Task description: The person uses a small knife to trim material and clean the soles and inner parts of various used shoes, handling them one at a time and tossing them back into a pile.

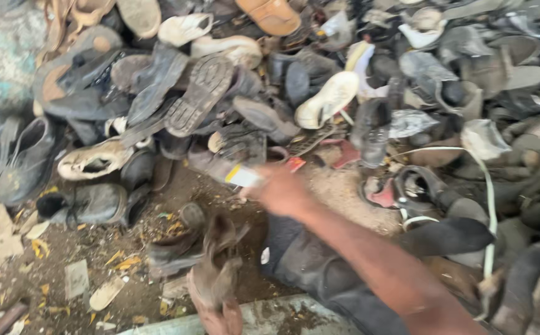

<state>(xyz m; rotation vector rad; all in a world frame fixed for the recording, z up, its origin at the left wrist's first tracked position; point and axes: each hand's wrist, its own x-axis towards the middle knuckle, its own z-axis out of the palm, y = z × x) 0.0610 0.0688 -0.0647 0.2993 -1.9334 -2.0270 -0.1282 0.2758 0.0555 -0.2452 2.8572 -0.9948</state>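
Your right hand (280, 189), blurred at the middle of the frame, has its grip clenched on a small yellow-and-white scrap (243, 176). Your left hand is out of view. The shoe heap (233, 93) just above looks loose; a careless tug could bring worn soles sliding down onto your fingers.

Heap of worn shoes (319, 74) covers dirt floor (158, 205); grey boot (25, 161) left of heap, brown sandal (217, 279) below it.

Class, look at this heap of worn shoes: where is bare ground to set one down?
Bare dirt lies between the right hand and the grey boots at left, and around the flat pale sole at lower left. The piled dark shoes above are crowded.
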